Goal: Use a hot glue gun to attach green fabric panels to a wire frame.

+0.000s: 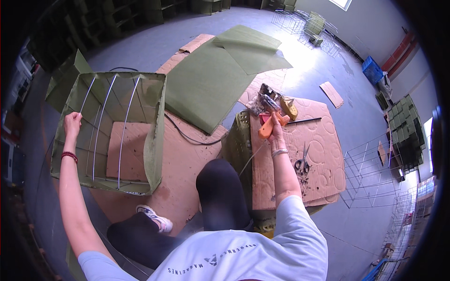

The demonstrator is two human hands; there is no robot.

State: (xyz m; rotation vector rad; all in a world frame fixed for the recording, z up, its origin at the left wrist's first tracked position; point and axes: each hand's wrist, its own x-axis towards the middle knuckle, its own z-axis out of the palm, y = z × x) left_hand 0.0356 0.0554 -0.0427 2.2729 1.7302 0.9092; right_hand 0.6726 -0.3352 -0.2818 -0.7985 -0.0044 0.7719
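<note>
My left hand is closed at the left side of an open box, its fingers pinched around a thin metal rod. The box has green fabric walls, and several metal rods cross its open side. Over the cardboard-topped stand at my right, my right hand grips an orange hot glue gun with a cord trailing down from it. Just beyond the glue gun lie a yellow object and a dark-stained pad. Scissors and a thin black stick rest on the cardboard.
Green sheets lie on floor cardboard ahead of me, near a black cable. Wire frames stand at the right, by stacked green boxes. A blue crate sits by the far right wall. Dark crumbs litter the stand.
</note>
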